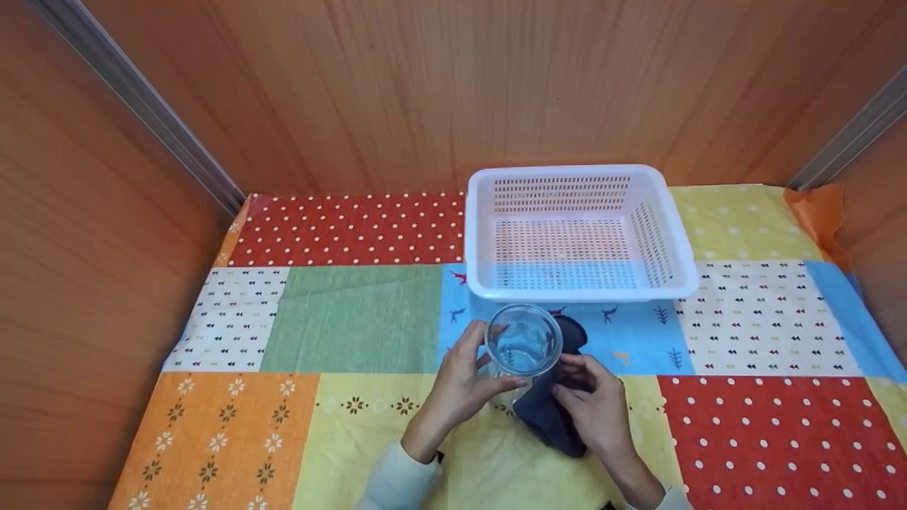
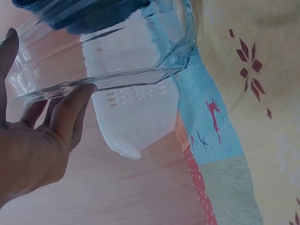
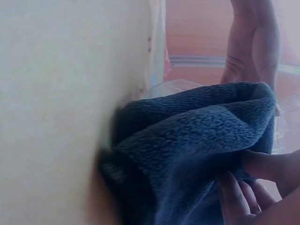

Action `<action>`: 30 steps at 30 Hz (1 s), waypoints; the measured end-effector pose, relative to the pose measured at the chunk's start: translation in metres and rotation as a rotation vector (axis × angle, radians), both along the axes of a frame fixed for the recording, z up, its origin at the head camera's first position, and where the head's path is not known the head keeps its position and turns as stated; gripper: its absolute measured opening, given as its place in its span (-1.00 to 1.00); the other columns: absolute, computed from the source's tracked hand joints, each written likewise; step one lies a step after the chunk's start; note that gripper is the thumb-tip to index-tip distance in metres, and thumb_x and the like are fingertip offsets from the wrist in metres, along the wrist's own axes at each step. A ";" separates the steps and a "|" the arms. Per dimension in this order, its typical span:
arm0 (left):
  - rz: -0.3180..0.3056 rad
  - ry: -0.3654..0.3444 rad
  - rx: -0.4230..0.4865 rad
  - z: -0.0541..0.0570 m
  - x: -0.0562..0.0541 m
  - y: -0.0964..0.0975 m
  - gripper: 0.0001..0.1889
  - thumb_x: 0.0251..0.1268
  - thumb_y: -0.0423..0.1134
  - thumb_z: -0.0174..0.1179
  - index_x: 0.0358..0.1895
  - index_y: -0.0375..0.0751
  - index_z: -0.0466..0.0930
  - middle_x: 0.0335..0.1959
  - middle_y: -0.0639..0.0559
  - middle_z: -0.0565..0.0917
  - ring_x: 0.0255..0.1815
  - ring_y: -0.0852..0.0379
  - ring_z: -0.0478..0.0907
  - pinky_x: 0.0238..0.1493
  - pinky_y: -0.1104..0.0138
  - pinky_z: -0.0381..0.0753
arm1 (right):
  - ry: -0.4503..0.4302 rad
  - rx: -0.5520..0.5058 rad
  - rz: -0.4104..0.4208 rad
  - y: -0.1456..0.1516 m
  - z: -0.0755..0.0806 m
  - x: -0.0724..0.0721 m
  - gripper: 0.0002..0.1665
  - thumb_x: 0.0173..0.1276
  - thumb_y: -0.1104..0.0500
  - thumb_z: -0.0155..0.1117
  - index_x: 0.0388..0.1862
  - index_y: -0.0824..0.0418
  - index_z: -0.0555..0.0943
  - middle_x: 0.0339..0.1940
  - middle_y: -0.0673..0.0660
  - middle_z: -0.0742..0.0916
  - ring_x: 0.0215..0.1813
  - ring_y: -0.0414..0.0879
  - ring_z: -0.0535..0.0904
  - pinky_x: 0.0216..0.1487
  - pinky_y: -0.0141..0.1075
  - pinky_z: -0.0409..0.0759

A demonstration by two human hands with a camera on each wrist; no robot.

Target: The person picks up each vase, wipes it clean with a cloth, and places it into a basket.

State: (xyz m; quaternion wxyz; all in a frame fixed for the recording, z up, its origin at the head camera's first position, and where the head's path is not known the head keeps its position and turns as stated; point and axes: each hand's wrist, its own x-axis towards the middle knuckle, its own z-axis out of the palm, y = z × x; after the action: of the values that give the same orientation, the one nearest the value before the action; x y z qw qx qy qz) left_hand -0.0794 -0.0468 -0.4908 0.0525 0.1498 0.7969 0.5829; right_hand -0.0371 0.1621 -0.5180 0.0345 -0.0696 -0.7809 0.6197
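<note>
A clear glass jar (image 1: 523,347) with a thick round rim is held up over the patterned cloth, its mouth toward the head camera. My left hand (image 1: 460,386) grips it from the left, thumb on the near side and fingers behind. In the left wrist view, the fingers (image 2: 70,110) lie along the glass wall. My right hand (image 1: 599,407) pinches a dark blue fleecy towel (image 1: 549,418) against the jar's right side. Folds of the towel (image 3: 187,136) fill much of the right wrist view, with the thumb pressed on it and the jar mostly hidden behind.
A white perforated plastic basket (image 1: 581,292) stands just beyond the hands, with nothing in it. The patchwork tablecloth (image 1: 361,319) covers the table. Wood-grain panels (image 1: 425,92) close off the back and both sides.
</note>
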 end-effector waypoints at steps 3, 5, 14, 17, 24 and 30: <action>-0.001 0.007 -0.004 0.000 0.000 0.000 -0.23 0.02 -0.33 0.68 0.32 -0.23 0.47 0.25 -0.09 0.57 0.33 -0.23 0.53 0.24 -0.07 0.67 | -0.001 0.000 0.002 0.000 0.005 0.000 -0.55 0.27 0.58 0.40 0.14 0.42 0.67 0.03 0.32 0.76 0.10 0.17 0.72 0.04 -0.29 0.74; -0.003 0.011 -0.007 0.000 0.000 0.000 -0.23 0.03 -0.34 0.67 0.32 -0.24 0.46 0.26 -0.12 0.57 0.33 -0.24 0.53 0.24 -0.08 0.67 | 0.004 0.003 0.005 -0.001 0.009 -0.001 -0.55 0.27 0.58 0.40 0.14 0.42 0.67 0.03 0.33 0.76 0.10 0.17 0.73 0.04 -0.29 0.74; 0.000 0.010 -0.035 0.001 0.000 0.000 -0.25 0.03 -0.37 0.66 0.30 -0.22 0.45 0.25 -0.11 0.58 0.31 -0.23 0.55 0.22 -0.06 0.68 | 0.056 -0.054 0.007 -0.001 0.031 -0.002 -0.55 0.25 0.56 0.44 0.13 0.41 0.69 -0.01 0.30 0.77 -0.03 -0.17 0.71 -0.04 -0.39 0.75; -0.002 0.012 -0.039 0.001 0.000 0.000 -0.25 0.03 -0.37 0.66 0.30 -0.20 0.46 0.26 -0.15 0.58 0.31 -0.21 0.55 0.22 -0.04 0.69 | 0.067 -0.056 0.003 -0.001 0.030 -0.002 -0.55 0.25 0.56 0.44 0.14 0.41 0.69 0.00 0.30 0.77 -0.03 -0.20 0.70 -0.03 -0.39 0.75; -0.010 0.016 -0.009 0.000 0.000 0.001 -0.25 0.04 -0.37 0.66 0.31 -0.21 0.46 0.28 -0.21 0.56 0.32 -0.24 0.54 0.23 -0.07 0.68 | 0.080 -0.025 -0.007 -0.001 0.019 0.000 -0.55 0.25 0.57 0.44 0.13 0.39 0.70 0.02 0.30 0.77 0.01 -0.18 0.70 -0.01 -0.38 0.74; -0.008 0.013 0.001 -0.002 0.000 0.000 -0.20 0.02 -0.31 0.68 0.37 -0.17 0.45 0.26 -0.18 0.57 0.33 -0.23 0.53 0.24 -0.07 0.67 | 0.038 0.000 0.004 0.000 0.006 0.001 -0.56 0.27 0.57 0.42 0.14 0.42 0.68 0.05 0.34 0.77 0.08 0.10 0.74 0.02 -0.31 0.76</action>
State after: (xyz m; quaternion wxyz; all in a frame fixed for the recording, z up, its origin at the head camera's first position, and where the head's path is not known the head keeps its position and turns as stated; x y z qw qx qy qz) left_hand -0.0790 -0.0466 -0.4924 0.0496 0.1566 0.7964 0.5821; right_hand -0.0362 0.1625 -0.5124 0.0482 -0.0565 -0.7804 0.6209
